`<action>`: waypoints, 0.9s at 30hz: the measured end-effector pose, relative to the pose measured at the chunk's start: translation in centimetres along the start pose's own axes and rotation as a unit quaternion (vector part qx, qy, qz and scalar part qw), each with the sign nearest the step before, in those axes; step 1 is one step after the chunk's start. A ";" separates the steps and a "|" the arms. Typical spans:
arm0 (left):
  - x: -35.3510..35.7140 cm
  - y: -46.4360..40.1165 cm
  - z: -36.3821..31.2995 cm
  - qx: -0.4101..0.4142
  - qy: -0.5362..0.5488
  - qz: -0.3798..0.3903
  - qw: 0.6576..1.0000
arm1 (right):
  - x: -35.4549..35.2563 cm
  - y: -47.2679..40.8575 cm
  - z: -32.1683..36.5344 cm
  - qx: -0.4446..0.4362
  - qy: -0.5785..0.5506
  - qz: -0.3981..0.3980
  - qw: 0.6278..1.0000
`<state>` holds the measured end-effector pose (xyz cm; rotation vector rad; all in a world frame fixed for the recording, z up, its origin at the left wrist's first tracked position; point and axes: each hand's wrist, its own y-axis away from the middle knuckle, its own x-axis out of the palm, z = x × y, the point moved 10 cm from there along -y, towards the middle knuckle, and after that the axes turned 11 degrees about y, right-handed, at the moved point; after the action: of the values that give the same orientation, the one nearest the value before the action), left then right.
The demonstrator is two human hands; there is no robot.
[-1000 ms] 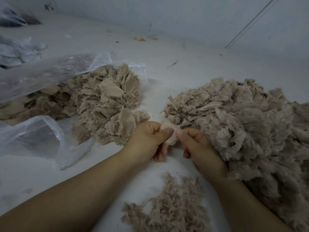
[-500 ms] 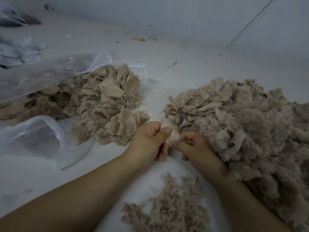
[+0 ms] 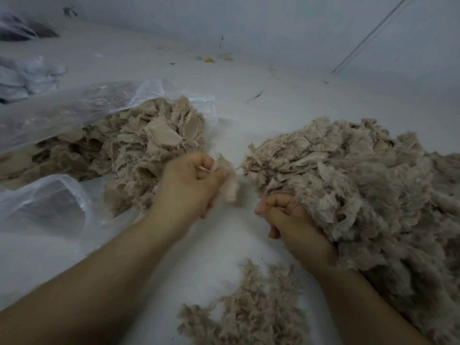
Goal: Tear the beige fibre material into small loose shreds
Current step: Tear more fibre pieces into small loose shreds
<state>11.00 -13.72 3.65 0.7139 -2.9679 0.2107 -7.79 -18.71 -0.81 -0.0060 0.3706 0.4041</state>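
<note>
My left hand (image 3: 189, 185) pinches a small beige fibre piece (image 3: 230, 185), blurred by motion, just above the white surface. My right hand (image 3: 281, 212) sits a little lower and to the right, apart from that piece. Its fingers are curled into a fist against the edge of the big pile of torn beige shreds (image 3: 361, 185), and no fibre shows in its grip. A heap of coarser beige fibre material (image 3: 139, 145) spills out of a clear plastic bag (image 3: 74, 108) on the left. A small patch of loose shreds (image 3: 249, 314) lies between my forearms.
The white work surface (image 3: 236, 115) runs back to a pale wall, with small bits of debris (image 3: 209, 59) near it. More crumpled plastic (image 3: 27, 75) lies at the far left. A thin cable (image 3: 373, 33) runs diagonally across the wall at the upper right.
My hands, which pinched one piece together, have pulled apart. The left hand rose up and left with the piece. The right hand dropped back toward the shredded pile.
</note>
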 end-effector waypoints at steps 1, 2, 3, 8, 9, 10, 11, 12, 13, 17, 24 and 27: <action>-1.3 -0.8 -0.9 0.017 -0.054 -0.023 0.998 | 0.1 0.0 0.1 -0.006 0.002 0.002 1.000; -2.3 -1.4 -1.8 0.039 -0.138 -0.034 0.989 | 0.2 -0.1 0.1 -0.011 0.003 0.005 1.000; -3.1 -1.9 -2.7 0.062 -0.252 -0.034 0.965 | 0.3 -0.1 0.2 -0.016 0.003 0.008 1.000; -2.9 -1.4 -4.4 0.176 -0.616 -0.026 0.768 | 0.4 -0.1 0.5 -0.040 -0.010 0.013 0.999; -2.3 -1.0 -4.8 0.193 -0.621 -0.018 0.760 | 0.3 -0.1 0.4 -0.043 -0.018 0.013 0.999; -1.3 -0.6 -5.3 0.215 -0.618 -0.005 0.756 | 0.3 -0.1 0.5 -0.048 -0.023 0.012 0.999; 0.1 -0.1 -5.8 0.242 -0.612 0.016 0.753 | 0.3 -0.1 0.5 -0.053 -0.025 0.012 0.998; 1.5 0.4 -6.1 0.269 -0.604 0.041 0.749 | 0.3 -0.1 0.6 -0.057 -0.025 0.012 0.998; 3.0 0.8 -6.4 0.291 -0.591 0.064 0.750 | 0.3 -0.1 0.5 -0.060 -0.023 0.013 0.998; 6.5 -0.1 -5.3 0.246 -0.484 0.086 0.836 | 0.4 -0.2 0.2 -0.060 -0.009 0.012 0.998; 10.7 -3.0 -3.2 0.254 -0.331 0.154 0.896 | -0.5 0.0 1.3 -0.099 -0.013 -0.010 0.995; 11.2 -0.9 -2.1 0.268 -0.298 0.223 0.889 | -0.6 0.2 1.6 -0.106 -0.035 -0.014 0.994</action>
<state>1.60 -19.19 7.11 0.0901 -3.6644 1.0537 -7.79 -18.64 0.94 -0.2044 0.2564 0.4130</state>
